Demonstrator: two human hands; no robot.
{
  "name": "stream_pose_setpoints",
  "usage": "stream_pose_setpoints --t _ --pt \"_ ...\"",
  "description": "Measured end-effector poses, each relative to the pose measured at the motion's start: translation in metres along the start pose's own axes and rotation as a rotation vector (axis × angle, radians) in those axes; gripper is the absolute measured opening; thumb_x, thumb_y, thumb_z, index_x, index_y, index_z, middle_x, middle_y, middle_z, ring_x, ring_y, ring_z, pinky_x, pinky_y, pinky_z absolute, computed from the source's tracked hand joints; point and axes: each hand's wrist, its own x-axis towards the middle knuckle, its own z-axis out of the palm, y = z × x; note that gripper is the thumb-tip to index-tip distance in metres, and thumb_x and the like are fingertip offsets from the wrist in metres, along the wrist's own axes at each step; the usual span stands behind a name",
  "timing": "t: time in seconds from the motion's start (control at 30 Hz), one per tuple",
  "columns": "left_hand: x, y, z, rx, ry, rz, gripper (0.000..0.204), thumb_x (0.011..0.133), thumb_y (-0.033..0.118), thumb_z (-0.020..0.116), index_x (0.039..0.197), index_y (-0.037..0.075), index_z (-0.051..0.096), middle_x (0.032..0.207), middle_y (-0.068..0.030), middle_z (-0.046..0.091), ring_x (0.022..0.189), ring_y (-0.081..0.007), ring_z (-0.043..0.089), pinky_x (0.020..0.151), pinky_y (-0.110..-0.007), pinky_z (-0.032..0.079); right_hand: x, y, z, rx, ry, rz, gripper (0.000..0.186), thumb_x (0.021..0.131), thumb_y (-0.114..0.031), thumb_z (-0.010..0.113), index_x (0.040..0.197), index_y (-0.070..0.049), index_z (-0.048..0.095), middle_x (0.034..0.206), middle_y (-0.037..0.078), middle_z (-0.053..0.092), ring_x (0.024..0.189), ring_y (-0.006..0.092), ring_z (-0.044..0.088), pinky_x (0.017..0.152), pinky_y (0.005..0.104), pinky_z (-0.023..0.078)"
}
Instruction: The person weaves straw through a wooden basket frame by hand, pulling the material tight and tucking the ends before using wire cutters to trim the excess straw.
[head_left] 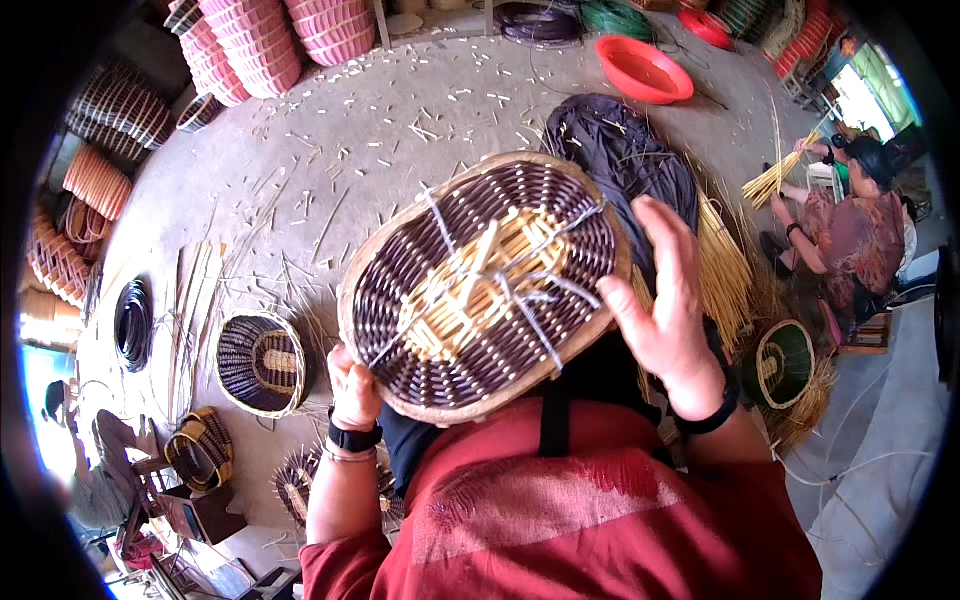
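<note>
An oval wicker basket is held up before my chest, tilted. Its weave is dark brown around a pale slatted centre, with a thick tan rim, and grey ties cross it. My left hand is closed on its lower left edge. At the right end of the rim, my right hand has its fingers stretched up and its thumb beside or against the edge; whether it touches is hard to tell. Both wrists wear dark bands.
Cane scraps litter the grey floor. Around me are a dark-and-pale basket, a yellow-rimmed basket, a green basket, a red basin, dark cloth and cane bundles. Seated people work at left and right.
</note>
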Motion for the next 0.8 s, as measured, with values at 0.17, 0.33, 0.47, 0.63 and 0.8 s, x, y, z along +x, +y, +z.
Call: stream_pose_setpoints --t 0.17,0.33,0.47,0.63,0.8 --pt "-0.015 0.001 0.002 -0.150 0.049 -0.016 0.075 0.088 0.065 0.081 0.110 -0.006 0.079 0.112 -0.0114 0.080 0.102 -0.0203 0.075 0.096 -0.037 0.057 -0.024 0.028 0.015 0.303 -0.060 0.089 0.065 0.107 -0.036 0.064 0.156 0.002 0.045 0.154 0.027 0.050 0.141 0.0414 0.050 0.121 0.0494 0.037" --pt "-0.012 0.001 0.006 -0.117 -0.014 -0.011 0.071 0.088 0.063 0.082 0.108 -0.006 0.079 0.113 -0.0115 0.080 0.102 -0.0209 0.075 0.096 -0.038 0.056 0.009 0.029 -0.002 0.222 0.075 -0.017 0.049 0.102 -0.024 0.067 0.143 0.001 0.058 0.146 0.022 0.056 0.136 0.0387 0.055 0.118 0.0466 0.040" --pt "0.002 0.005 0.004 0.059 -0.112 0.037 0.072 0.089 0.067 0.079 0.101 -0.004 0.080 0.106 -0.0104 0.081 0.096 -0.0192 0.075 0.090 -0.036 0.055 0.061 0.017 0.008 0.089 0.007 -0.227 0.040 0.095 -0.013 0.070 0.133 -0.001 0.066 0.133 0.018 0.062 0.122 0.0351 0.060 0.109 0.0446 0.046" --pt "0.010 0.005 0.014 0.219 -0.006 0.115 0.066 0.096 0.064 0.071 0.106 -0.001 0.072 0.108 -0.0078 0.074 0.099 -0.0172 0.067 0.092 -0.035 0.051 0.058 0.033 0.029 0.059 0.013 -0.230 0.029 0.093 -0.012 0.071 0.121 -0.003 0.073 0.116 0.013 0.065 0.107 0.0310 0.062 0.101 0.0458 0.049" --pt "0.007 0.013 0.014 0.042 0.034 -0.119 0.062 0.095 0.060 0.075 0.107 -0.001 0.070 0.102 -0.0059 0.073 0.089 -0.0162 0.068 0.084 -0.034 0.055 0.041 0.046 0.037 0.138 0.013 -0.162 0.028 0.091 -0.014 0.068 0.116 -0.005 0.075 0.109 0.012 0.065 0.108 0.0323 0.063 0.098 0.0475 0.052"
